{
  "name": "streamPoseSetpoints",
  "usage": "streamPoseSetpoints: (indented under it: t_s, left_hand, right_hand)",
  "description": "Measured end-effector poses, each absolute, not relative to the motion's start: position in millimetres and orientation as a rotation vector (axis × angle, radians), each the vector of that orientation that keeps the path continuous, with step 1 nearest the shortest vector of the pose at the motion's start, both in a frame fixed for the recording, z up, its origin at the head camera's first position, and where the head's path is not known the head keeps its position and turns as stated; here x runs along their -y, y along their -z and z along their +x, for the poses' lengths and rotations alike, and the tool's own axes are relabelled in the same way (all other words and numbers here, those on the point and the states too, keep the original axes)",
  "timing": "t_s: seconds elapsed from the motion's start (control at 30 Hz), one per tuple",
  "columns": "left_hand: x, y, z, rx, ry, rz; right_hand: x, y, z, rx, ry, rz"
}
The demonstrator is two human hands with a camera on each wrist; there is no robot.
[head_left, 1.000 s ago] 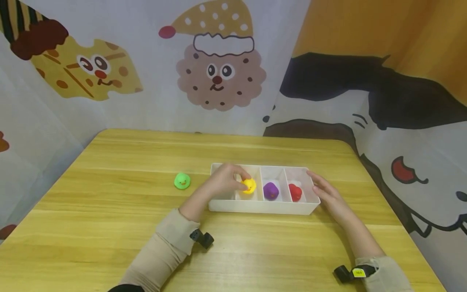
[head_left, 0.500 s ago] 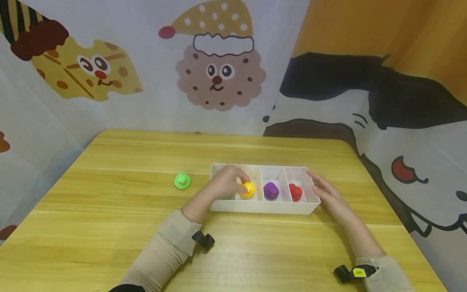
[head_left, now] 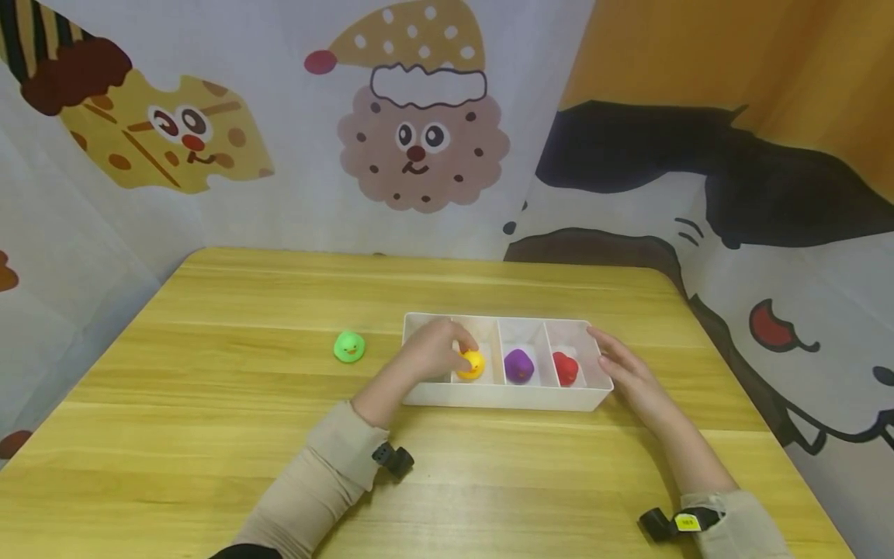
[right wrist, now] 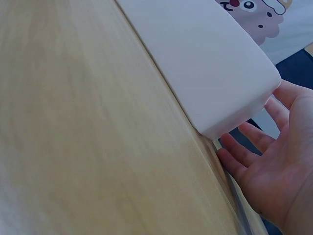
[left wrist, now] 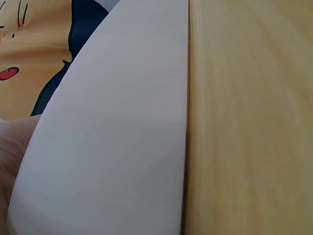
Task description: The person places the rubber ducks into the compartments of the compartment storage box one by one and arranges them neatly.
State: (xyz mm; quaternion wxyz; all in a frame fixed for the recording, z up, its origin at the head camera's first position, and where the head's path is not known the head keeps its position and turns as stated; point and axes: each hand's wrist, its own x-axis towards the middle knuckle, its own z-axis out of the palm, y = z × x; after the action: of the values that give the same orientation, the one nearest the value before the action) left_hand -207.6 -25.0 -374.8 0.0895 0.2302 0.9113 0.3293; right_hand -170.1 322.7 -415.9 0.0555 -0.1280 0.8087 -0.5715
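Observation:
A white divided box (head_left: 503, 397) stands on the table. My left hand (head_left: 434, 349) reaches over its left part and holds a yellow rubber duck (head_left: 475, 365) low in the second compartment from the left. A purple rounded toy (head_left: 519, 366) sits in the third compartment, a red toy (head_left: 565, 369) in the rightmost. My right hand (head_left: 632, 380) touches the box's right end, its fingers extended, as the right wrist view also shows. In the left wrist view the box wall (left wrist: 112, 127) hides most of the left hand. Left of the box lies a green rubber duck (head_left: 348, 347).
The wooden table (head_left: 209, 435) has its far edge against a curtain (head_left: 279, 217) printed with cartoon figures. The leftmost compartment is mostly behind the left hand and wrist. Both wrists wear small black cameras.
My left hand has lowered the yellow rubber duck deeper into the second compartment and slightly left. The right hand, the box and the other toys stay where they were.

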Motion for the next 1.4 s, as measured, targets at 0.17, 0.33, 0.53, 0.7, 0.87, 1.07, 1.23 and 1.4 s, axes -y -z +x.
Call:
streamPoseSetpoints:
  t_s: [0.17, 0.33, 0.53, 0.7, 0.87, 1.07, 1.23, 1.4]
  left_hand:
    - [24, 375, -208, -2.726, -0.954, 0.686]
    - [25, 375, -208, -2.717, -0.975, 0.68]
    - [30, 375, -209, -2.678, -1.061, 0.675]
    - [39, 365, -206, -2.686, -1.169, 0.721]
    - [50, 353, -200, -2.695, -1.267, 0.778]
    - [69, 347, -191, -2.712, -1.321, 0.783]
    - [87, 346, -185, -2.734, -1.334, 0.796]
    - [106, 347, -182, -2.778, -1.317, 0.742]
  right_hand:
    - [-322, 415, -170, -2.462, 1.712, -0.371]
    - [-322, 416, -170, -2.471, 1.703, -0.365]
    - [-323, 417, -172, -2.468, 1.7, -0.361]
    - [-323, 418, -172, -2.454, 1.715, -0.362]
    - [-323, 417, -171, -2.437, 1.742, -0.375]
    - [-323, 419, -172, -2.421, 1.773, -0.398]
    - [-324, 420, -172, -2.42, 1.775, -0.403]
    - [-324, 419, -172, -2.443, 1.751, -0.398]
